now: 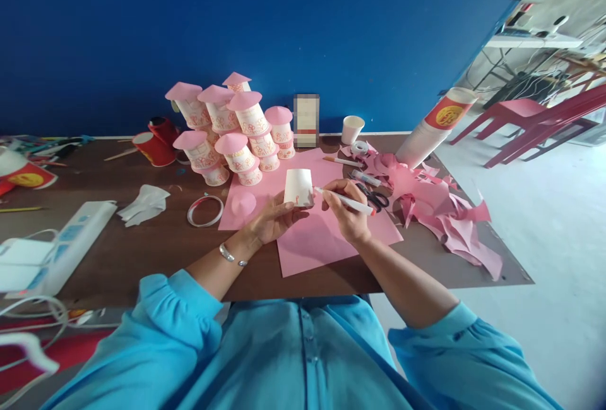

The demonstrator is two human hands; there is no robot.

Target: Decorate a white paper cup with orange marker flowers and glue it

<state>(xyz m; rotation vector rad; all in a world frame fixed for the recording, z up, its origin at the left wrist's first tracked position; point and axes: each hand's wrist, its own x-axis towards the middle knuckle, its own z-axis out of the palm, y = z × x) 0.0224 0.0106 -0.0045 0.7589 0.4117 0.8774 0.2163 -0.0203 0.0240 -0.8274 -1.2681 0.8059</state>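
Note:
My left hand (pixel 275 219) holds a white paper cup (pixel 298 186), turned on its side, with a small red drawing near its lower edge. In my right hand (pixel 348 211) is a white marker (pixel 353 203) with a red end, its tip close to the cup's right side. Pink paper sheets (pixel 322 252) lie beneath both hands. Left of the cup, a pink paper cone (pixel 243 205) rests on the paper. Behind stand several decorated cup towers (pixel 250 120) with pink cone roofs. Black scissors (pixel 374 196) and another marker (pixel 344 161) lie to the right.
Pink scraps (pixel 440 208) and a tall cup stack (pixel 435 126) occupy the table's right side. A white cup (pixel 353 129) stands at the back. To the left are a tape roll (pixel 205 210), crumpled tissue (pixel 144 204), red cups (pixel 155 148) and a power strip (pixel 78 246).

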